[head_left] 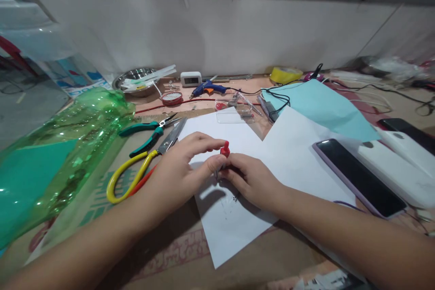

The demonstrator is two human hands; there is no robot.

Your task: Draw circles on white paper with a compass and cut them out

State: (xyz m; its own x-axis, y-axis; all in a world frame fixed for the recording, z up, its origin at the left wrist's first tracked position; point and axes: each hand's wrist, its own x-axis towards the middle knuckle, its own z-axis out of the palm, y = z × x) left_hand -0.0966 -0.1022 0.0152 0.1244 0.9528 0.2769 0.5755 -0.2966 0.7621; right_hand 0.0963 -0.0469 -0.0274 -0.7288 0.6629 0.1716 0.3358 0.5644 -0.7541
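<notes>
Both my hands meet over a white sheet of paper (224, 217) in the middle of the table. My left hand (185, 170) pinches a small red piece (224, 149) between thumb and forefinger. My right hand (249, 179) grips the same small piece from the right side, fingers curled round its lower part. What hangs below the red piece is hidden by my fingers. Yellow-handled scissors (136, 172) lie just left of my left hand.
Green-handled pliers (149, 136) and a crushed green plastic bottle (64, 154) lie at left. A phone (356, 176), a white case (397, 167) and light blue paper (319, 104) sit at right. A blue glue gun (209, 87), metal bowl (136, 79), clear box (234, 111) and yellow tape (285, 74) line the back.
</notes>
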